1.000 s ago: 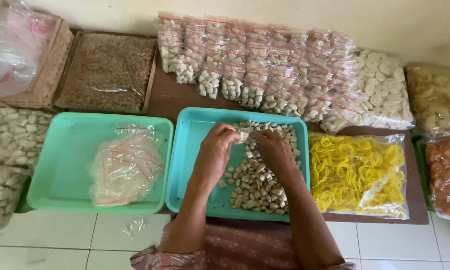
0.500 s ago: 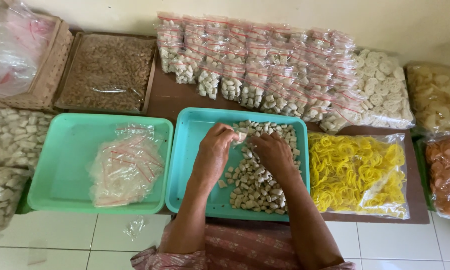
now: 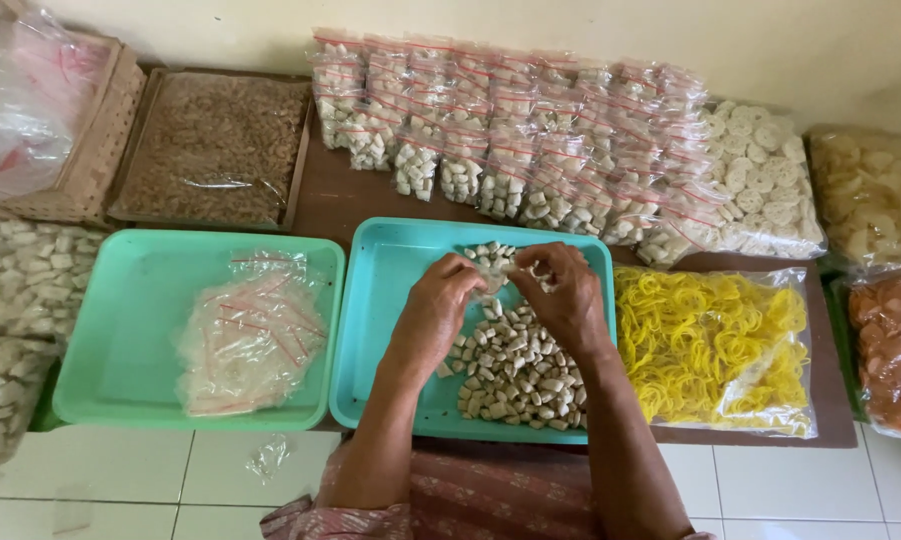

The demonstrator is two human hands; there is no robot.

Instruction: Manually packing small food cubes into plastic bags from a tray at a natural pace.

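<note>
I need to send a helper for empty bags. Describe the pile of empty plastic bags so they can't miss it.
Two shallow trays sit side by side at the near edge. The blue tray under both hands holds pale snack pieces; the green tray lies to its left. The pile of empty bags lies in that green tray, the only clear, flat, red-striped bags with nothing in them.
</note>
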